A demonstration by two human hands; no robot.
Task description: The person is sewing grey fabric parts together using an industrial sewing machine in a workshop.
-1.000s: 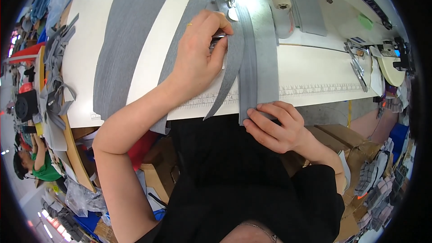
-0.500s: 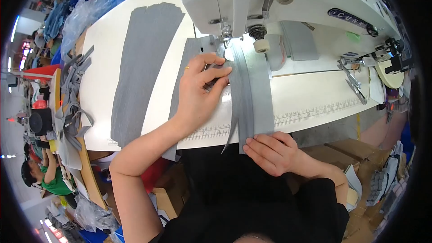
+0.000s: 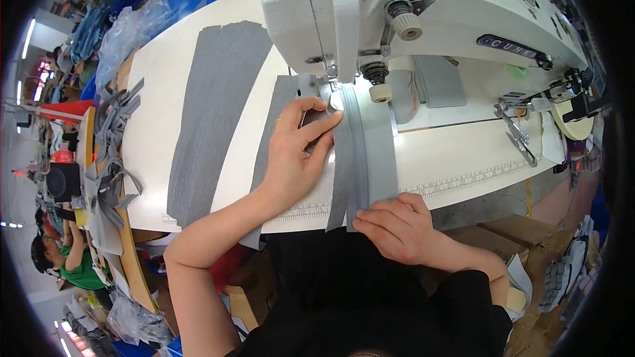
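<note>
Pinching the near end of the long grey strip [image 3: 380,158], the right hand [image 3: 397,228] sits at the front edge of the white table [image 3: 450,152], fingers bunched and thumb tucked in. The strip runs straight from there up under the head of the sewing machine [image 3: 344,20]. Just short of the needle area, the left hand [image 3: 297,152] is curled with thumb and forefinger tips at the darker strip [image 3: 340,185]; whether they grip it or only press it, I cannot tell.

Bare tabletop opens right of the grey strip, as far as the metal snips [image 3: 517,135], with a printed ruler [image 3: 456,182] along the front edge. Leftward, a white gap parts the large grey panel [image 3: 221,119] from a smaller grey piece [image 3: 286,89] beside the left hand.

Half a second ago the darker strip's loose end was narrow and pointed; now it lies broader and straighter, close alongside the grey strip. Both hands keep nearly the same places on the cloth.
</note>
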